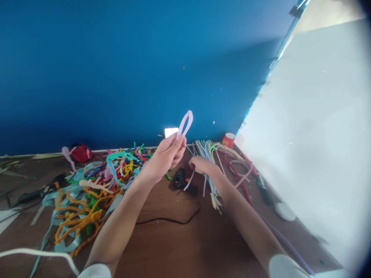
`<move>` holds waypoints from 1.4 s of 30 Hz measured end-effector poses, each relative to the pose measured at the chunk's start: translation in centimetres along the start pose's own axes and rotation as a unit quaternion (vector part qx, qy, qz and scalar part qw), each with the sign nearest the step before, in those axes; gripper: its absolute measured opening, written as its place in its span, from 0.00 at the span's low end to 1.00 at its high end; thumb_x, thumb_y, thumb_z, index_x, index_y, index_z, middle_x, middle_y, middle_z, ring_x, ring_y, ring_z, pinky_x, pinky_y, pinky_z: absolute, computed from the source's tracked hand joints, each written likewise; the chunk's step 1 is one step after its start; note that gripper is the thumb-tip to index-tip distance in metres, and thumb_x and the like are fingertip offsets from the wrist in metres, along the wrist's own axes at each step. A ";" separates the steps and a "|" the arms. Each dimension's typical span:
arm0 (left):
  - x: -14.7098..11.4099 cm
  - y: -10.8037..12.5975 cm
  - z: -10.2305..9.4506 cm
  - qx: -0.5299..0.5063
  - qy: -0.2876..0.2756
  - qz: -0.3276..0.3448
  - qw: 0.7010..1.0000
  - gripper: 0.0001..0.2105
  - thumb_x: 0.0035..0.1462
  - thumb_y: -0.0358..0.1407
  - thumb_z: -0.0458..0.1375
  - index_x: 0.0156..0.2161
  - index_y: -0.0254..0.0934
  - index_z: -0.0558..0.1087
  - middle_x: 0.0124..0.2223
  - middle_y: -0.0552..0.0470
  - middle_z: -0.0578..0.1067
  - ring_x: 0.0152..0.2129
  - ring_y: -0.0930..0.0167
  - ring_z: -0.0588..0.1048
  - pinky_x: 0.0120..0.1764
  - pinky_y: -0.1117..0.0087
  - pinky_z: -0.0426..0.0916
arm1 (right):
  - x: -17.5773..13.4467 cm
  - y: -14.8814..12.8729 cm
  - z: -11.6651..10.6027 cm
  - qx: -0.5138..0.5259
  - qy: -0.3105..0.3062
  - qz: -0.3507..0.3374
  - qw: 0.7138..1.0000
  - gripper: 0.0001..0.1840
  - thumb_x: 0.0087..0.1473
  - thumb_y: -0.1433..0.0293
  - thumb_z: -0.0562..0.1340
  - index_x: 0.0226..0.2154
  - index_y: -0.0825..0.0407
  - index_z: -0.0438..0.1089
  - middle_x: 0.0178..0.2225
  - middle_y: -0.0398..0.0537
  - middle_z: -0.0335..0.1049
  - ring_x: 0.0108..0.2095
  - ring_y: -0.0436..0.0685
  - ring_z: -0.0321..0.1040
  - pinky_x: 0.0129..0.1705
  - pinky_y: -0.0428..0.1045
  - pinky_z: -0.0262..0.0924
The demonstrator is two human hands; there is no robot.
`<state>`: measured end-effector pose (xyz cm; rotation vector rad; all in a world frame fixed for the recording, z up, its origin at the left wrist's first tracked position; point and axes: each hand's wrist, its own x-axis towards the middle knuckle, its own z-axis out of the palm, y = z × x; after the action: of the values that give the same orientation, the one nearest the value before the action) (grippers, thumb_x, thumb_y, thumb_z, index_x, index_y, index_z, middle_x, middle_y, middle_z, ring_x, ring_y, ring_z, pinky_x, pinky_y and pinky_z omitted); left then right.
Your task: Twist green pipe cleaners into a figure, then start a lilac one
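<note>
My left hand (169, 152) is closed, pinching a pale lilac pipe cleaner (189, 120) bent into a narrow loop that sticks up above the fingers. Just right of it and lower, my right hand (203, 165) is closed, its fingers curled. From under those fingers a lilac pipe cleaner end (189, 180) slants down to the left. A bundle of pastel pipe cleaners (207, 148) lies behind and beneath the right hand. Between the two forearms a black glue gun (180, 178) rests on the brown table (168, 247).
A heap of colourful fuzzy stems and ribbons (89, 200) covers the table's left side. Against the blue wall stand a lit phone (171, 132) and a red cup (228, 140). A black cord (174, 221) crosses the middle; a white round object (285, 211) lies right.
</note>
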<state>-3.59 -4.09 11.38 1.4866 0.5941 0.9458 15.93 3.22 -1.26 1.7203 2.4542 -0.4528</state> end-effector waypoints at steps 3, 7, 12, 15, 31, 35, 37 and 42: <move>0.0 -0.1 0.1 0.005 0.001 0.005 1.000 0.16 0.66 0.48 0.49 0.32 0.39 0.59 0.23 0.62 0.49 0.15 0.81 0.47 0.16 0.79 0.41 | 0.1 0.6 -0.3 -0.001 -0.007 -0.015 1.000 0.14 0.42 0.82 0.61 0.30 0.52 0.77 0.34 0.50 0.75 0.34 0.55 0.70 0.30 0.46 0.52; 0.2 -0.3 0.3 0.014 0.007 0.000 1.000 0.17 0.66 0.47 0.49 0.30 0.38 0.58 0.22 0.62 0.53 0.14 0.81 0.49 0.16 0.80 0.45 | 0.2 1.2 -0.1 0.007 -0.015 -0.041 0.999 0.16 0.42 0.82 0.61 0.33 0.51 0.76 0.35 0.48 0.75 0.34 0.54 0.69 0.30 0.45 0.51; 0.5 -0.4 0.4 -0.023 0.041 -0.014 0.999 0.18 0.65 0.48 0.49 0.29 0.39 0.55 0.22 0.62 0.56 0.13 0.82 0.51 0.16 0.80 0.48 | 0.8 1.6 1.0 0.033 -0.045 -0.065 0.996 0.17 0.40 0.79 0.64 0.36 0.49 0.76 0.34 0.44 0.74 0.29 0.51 0.66 0.28 0.44 0.51; 0.6 -0.4 0.4 -0.040 0.055 -0.016 0.998 0.20 0.65 0.50 0.49 0.27 0.38 0.54 0.22 0.62 0.55 0.13 0.82 0.51 0.15 0.80 0.48 | 1.2 1.7 1.1 0.054 -0.055 -0.081 0.994 0.11 0.42 0.76 0.66 0.32 0.51 0.77 0.29 0.43 0.73 0.28 0.50 0.65 0.29 0.44 0.52; 0.5 -0.7 0.0 -0.032 0.071 0.007 0.997 0.13 0.64 0.47 0.53 0.36 0.38 0.63 0.22 0.63 0.50 0.13 0.82 0.48 0.15 0.81 0.45 | -3.2 0.6 -5.2 0.266 0.316 -0.142 0.900 0.12 0.63 0.67 0.52 0.43 0.51 0.68 0.36 0.47 0.74 0.37 0.55 0.68 0.42 0.50 0.58; 0.6 -0.6 0.0 -0.067 0.072 0.005 0.995 0.13 0.63 0.45 0.55 0.34 0.37 0.62 0.23 0.62 0.53 0.15 0.81 0.53 0.18 0.81 0.53 | -5.0 -1.4 -6.2 0.303 0.505 -0.161 0.792 0.14 0.65 0.63 0.51 0.41 0.50 0.70 0.37 0.49 0.70 0.39 0.56 0.65 0.43 0.51 0.57; 0.7 -0.6 -0.1 -0.084 0.070 0.004 0.994 0.13 0.63 0.44 0.56 0.34 0.37 0.62 0.24 0.61 0.55 0.17 0.81 0.57 0.20 0.81 0.56 | -6.4 -2.5 -6.7 0.323 0.535 -0.158 0.765 0.16 0.66 0.60 0.50 0.44 0.48 0.70 0.31 0.46 0.66 0.34 0.55 0.63 0.39 0.51 0.57; 0.8 -0.6 -0.2 -0.056 0.066 -0.036 0.996 0.12 0.65 0.42 0.53 0.33 0.36 0.62 0.24 0.61 0.55 0.15 0.83 0.50 0.17 0.82 0.43 | -9.4 -4.6 -7.7 0.322 0.504 -0.139 0.789 0.21 0.65 0.53 0.50 0.36 0.47 0.72 0.22 0.41 0.58 0.22 0.52 0.53 0.27 0.49 0.49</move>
<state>-3.25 -3.27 10.97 1.3020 0.6761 1.0102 15.57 -4.31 9.26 2.2582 3.6765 -0.5293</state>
